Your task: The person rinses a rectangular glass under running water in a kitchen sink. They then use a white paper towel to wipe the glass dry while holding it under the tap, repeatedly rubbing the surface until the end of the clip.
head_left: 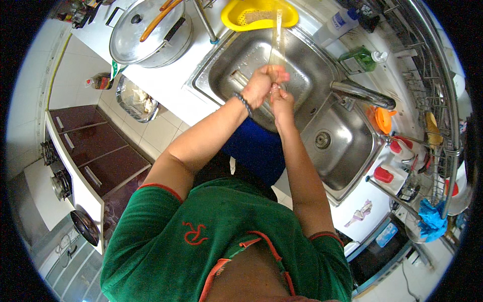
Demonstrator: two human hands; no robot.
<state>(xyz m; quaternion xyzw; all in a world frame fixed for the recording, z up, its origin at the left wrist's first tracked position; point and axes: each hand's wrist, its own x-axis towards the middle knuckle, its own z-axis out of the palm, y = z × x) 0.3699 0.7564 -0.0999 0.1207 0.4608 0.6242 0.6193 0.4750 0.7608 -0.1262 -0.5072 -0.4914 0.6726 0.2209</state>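
Observation:
My left hand point(259, 84), a beaded bracelet on its wrist, and my right hand point(282, 102) meet over the left basin of a steel double sink point(226, 65). Both close around the lower end of a pale, translucent long-handled utensil point(277, 38). Its handle points away from me toward a yellow colander point(236, 17) standing on the sink's far rim. What the utensil's working end looks like is hidden by my fingers. My forearms reach in from the lower edge, and I wear a green shirt.
A chrome faucet point(362, 93) juts over the divider, with the right basin point(327, 146) beside it. A large lidded metal pot point(146, 35) sits on the counter at left. A green soap bottle point(359, 58) and a dish rack point(437, 126) stand at right. A blue bin point(256, 151) is below the sink.

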